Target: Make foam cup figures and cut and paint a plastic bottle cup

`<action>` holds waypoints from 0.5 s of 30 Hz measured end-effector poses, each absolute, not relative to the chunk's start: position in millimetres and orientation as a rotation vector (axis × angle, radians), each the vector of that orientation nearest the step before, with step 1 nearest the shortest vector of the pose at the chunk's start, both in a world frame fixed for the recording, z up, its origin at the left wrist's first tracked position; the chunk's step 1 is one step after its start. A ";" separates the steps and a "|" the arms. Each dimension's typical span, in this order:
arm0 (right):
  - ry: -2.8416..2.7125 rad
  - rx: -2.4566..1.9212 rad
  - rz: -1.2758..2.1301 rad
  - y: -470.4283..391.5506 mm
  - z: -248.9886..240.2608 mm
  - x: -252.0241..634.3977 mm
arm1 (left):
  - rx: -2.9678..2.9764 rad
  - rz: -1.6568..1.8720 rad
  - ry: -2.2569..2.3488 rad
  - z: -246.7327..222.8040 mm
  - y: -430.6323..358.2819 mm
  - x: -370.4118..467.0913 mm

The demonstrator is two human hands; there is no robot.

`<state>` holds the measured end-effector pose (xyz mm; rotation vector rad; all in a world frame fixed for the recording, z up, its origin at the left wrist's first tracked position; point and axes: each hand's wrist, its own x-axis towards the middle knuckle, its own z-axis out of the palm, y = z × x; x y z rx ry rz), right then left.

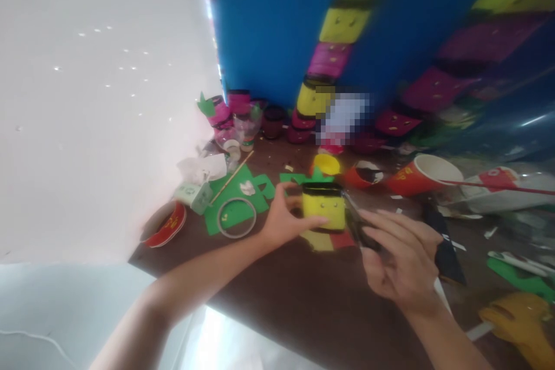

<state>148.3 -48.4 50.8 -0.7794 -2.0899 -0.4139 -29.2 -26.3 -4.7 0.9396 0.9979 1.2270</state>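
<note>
A small yellow cup [324,211] with a black rim, a black bottom band and two shiny eye-like dots is held in my left hand [281,214], thumb across its front. Green leaf shapes [319,174] show above its rim. My right hand [401,254] is closed around a dark-handled tool [361,228], its paler narrow end against or very near the cup's right side. Blur hides the tool's exact kind. Yellow and red pieces [323,241] lie on the brown table [277,306] just below the cup.
Left of the cup are green sheets [238,182], a tape ring [236,218], a thin stick [232,178] and a red paper bowl [167,225]. To the right lie a red paper cup [425,174] and a yellow glue gun [515,318]. Yellow and magenta stacked cups stand behind.
</note>
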 end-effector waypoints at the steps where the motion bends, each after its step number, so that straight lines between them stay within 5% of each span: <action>1: -2.050 -0.850 -0.396 -48.3 50.1 147.2 | 0.939 1.225 0.998 -5.1 -26.1 -29.1; 15: -2.146 -1.095 -0.317 -38.5 67.8 122.6 | 1.158 1.245 1.102 -2.3 -29.6 -29.8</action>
